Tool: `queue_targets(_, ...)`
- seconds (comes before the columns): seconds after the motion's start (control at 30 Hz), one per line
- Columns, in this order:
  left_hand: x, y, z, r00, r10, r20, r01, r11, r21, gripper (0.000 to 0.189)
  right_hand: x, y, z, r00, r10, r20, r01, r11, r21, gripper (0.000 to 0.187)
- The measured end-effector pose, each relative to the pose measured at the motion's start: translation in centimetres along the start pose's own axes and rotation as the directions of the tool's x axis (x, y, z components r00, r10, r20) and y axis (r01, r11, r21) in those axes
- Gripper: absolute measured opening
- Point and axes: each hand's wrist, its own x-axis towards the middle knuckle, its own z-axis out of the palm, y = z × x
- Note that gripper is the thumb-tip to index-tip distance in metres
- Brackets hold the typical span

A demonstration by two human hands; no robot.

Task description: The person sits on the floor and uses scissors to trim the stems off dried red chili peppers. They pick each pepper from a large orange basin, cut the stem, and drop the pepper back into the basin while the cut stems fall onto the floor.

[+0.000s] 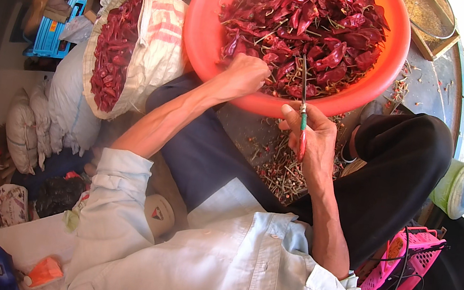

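Note:
A wide red plastic basin (284,108) holds a heap of dried red chili peppers (307,16), many with pale stems. My left hand (247,73) is over the basin's near left side, its fingers curled in at the edge of the chilies; whether a pepper is between them is hidden. At the near rim, my right hand (310,130) is closed around scissors (305,84) with red and green handles, their narrow blades pointing up over the chilies. Cut stems (284,171) lie heaped on the floor below the basin, between my legs.
A woven sack (158,35) of red chilies leans left of the basin. Closed pale sacks (77,99) stand beyond it. To the right are a wood-framed tray (431,44), a large water bottle (455,189) and a pink plastic basket (406,270) with a black cable.

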Motion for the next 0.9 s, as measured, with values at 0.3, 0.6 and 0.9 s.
queue_targets(0.3, -2.7, 0.3, -4.2, 0.853, -0.521, -0.02, 0.284, 0.498, -0.819, 0.03, -0.3, 0.1, 0.6, 0.999, -0.025, 0.034, 0.033, 0.968, -0.247, 0.049)
queue_targets(0.6, -4.8, 1.9, -4.7, 0.811, -0.545, 0.214, 0.037, -0.317, -0.948, 0.019, -0.2, 1.3, 1.2, 0.991, -0.1, 0.091, 0.123, 0.949, -0.291, 0.045)
queue_targets(0.9, -5.1, 3.6, -5.3, 0.821, -0.53, 0.211, -0.023, -0.4, -0.916, 0.021, -0.7, 0.8, 1.4, 0.988, -0.092, 0.125, 0.133, 0.917, -0.376, 0.045)
